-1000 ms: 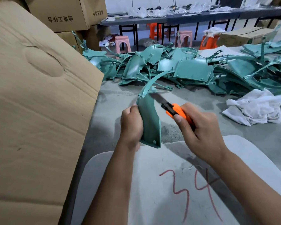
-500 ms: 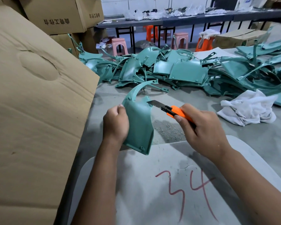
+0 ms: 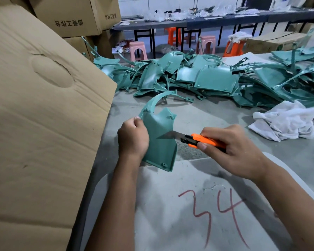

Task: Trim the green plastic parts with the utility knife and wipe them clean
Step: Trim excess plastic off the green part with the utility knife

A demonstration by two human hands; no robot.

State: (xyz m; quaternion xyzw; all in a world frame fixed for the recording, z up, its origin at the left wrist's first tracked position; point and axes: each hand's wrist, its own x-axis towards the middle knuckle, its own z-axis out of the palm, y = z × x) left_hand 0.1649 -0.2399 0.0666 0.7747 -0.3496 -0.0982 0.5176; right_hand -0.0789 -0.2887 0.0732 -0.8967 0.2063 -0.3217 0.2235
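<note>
1. We judge the part [image 3: 159,140] thin, light and stiff but springy; hold it by an edge.
2. Our left hand [image 3: 133,137] grips its left edge, holding it upright above the tabletop [image 3: 216,113].
3. Our right hand [image 3: 232,147] is closed round the knife [image 3: 198,139], blade at the part's right edge, apparently touching.
4. The rag [image 3: 286,120] lies well right.

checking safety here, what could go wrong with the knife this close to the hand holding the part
The utility knife blade points at the left hand gripping the green part; a slip could cut its fingers. The right hand holds a long exposed blade, which might snap. The part is held in the air, so it may twist.
</note>
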